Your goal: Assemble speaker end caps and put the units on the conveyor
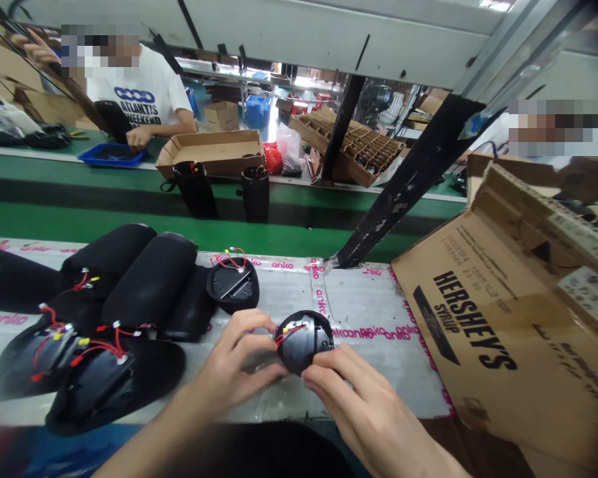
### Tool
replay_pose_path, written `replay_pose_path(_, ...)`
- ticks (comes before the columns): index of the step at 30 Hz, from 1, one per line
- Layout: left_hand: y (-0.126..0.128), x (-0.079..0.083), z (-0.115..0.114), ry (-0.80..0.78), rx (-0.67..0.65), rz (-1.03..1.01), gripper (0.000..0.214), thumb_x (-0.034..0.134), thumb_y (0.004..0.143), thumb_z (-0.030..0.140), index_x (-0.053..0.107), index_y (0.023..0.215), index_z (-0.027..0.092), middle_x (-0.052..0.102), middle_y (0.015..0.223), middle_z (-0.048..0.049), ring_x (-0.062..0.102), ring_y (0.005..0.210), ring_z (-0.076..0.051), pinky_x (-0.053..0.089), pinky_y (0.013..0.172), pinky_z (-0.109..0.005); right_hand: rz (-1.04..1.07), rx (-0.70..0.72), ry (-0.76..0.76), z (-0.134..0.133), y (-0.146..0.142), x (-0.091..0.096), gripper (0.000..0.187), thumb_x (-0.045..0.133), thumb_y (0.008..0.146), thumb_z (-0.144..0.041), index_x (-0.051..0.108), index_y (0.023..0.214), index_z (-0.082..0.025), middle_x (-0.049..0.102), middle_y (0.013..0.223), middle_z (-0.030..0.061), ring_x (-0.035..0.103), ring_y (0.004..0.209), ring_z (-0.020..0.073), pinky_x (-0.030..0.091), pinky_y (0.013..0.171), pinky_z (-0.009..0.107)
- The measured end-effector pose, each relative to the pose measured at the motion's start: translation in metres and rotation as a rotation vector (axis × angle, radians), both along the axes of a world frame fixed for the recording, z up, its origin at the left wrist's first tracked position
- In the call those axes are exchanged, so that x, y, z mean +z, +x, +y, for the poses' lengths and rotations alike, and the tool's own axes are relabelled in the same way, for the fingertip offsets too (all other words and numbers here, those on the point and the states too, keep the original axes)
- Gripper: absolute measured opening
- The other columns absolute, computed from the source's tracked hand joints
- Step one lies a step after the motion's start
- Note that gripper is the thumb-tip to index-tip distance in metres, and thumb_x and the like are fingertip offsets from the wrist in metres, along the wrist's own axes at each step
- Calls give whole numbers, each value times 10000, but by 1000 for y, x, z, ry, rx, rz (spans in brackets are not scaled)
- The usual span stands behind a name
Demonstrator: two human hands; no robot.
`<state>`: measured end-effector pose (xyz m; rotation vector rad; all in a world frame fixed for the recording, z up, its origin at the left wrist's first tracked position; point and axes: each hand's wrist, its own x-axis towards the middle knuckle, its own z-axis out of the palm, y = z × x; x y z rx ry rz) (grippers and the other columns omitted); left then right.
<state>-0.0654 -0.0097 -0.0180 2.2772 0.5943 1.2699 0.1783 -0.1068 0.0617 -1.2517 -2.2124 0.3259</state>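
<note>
My left hand [234, 358] and my right hand [349, 398] both hold a round black end cap [306, 342] above the table, gripping its edge from either side. Red wires run across its face to a central fitting. A second black cap [232, 285] with red and yellow wires lies to the left of my hands, on the plastic-covered table [373, 302]. Further left lie several black cylindrical housings [149, 282], with red and yellow wires at their ends. Their undersides are hidden.
A large cardboard box [478, 318] printed "Hershey's Syrup" stands to the right beside a dark metal post [408, 189]. Across the green bench [229, 229], two black cylinders [194, 189] stand upright. Beyond them, a co-worker's hand [138, 137] is over a blue tray [112, 155].
</note>
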Motion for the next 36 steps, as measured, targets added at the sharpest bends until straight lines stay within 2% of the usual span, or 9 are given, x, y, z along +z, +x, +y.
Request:
replay_pose_path(5,17,-2,22,-543,-263,90,1229,1009,727,520,296,1708,314,474,1684,-188,524,1521,-413,481,1232,-581,8,191,-209,18,35,18,202,551,1094,-76,686,1127,-223,728,1071,47,685,960,200,602,808,311)
replay_pose_path(8,37,-1,25,-672,-439,63,1132,992,736,551,404,1665,279,594,1588,-171,628,1416,-418,498,1213,-562,65,101,-123,16,47,2,225,594,1058,-69,708,1128,-250,685,1157,66,685,1077,216,616,890,338)
replay_pose_path(12,67,-13,16,-651,-327,-160,1060,946,742,636,435,1572,220,644,1444,-182,690,1288,-399,545,1139,-536,484,-345,93,2,25,-55,506,656,1024,-129,589,1484,-329,507,1557,112,555,1447,288,498,1212,507)
replay_pose_path(16,87,-22,12,-517,-238,-173,1040,862,787,701,408,1584,209,592,1483,-201,652,1326,-414,515,1160,-567,1068,-326,-239,1,-10,-106,748,574,1073,-416,229,1734,-362,276,1812,86,262,1681,370,237,1345,678)
replay_pose_path(19,91,-22,13,-480,-244,-133,973,739,895,726,369,1629,206,585,1551,-211,632,1391,-407,495,1194,-556,1260,-310,-285,9,-24,-124,783,528,1066,-524,182,1746,-349,261,1823,76,246,1687,371,192,1358,666)
replay_pose_path(26,98,-22,-1,-424,-2,-309,686,614,981,671,515,1474,204,723,1325,-156,747,1179,-336,620,1012,-482,890,-367,-77,21,-34,-123,731,408,1073,-583,278,1675,-189,427,1688,202,471,1562,365,453,1240,569)
replay_pose_path(29,99,-19,-9,-434,1,-321,593,602,1008,610,533,1463,236,730,1322,-130,749,1177,-317,626,998,-459,895,-445,-15,18,-42,-108,594,394,1062,-434,362,1604,-193,531,1572,200,584,1446,350,544,1143,541)
replay_pose_path(32,94,-18,-16,-436,-3,-323,575,579,1023,595,530,1474,240,722,1346,-137,739,1206,-323,614,1015,-467,819,-500,26,9,-43,-88,568,455,1025,-276,369,1579,-183,522,1548,214,554,1454,355,519,1157,582)
replay_pose_path(36,89,-22,-19,-442,-6,-325,588,583,1023,603,526,1480,236,711,1366,-149,738,1204,-325,603,1020,-474,412,-514,423,-7,-26,-63,497,704,902,-74,581,1349,-253,584,1327,132,575,1280,323,543,1064,518)
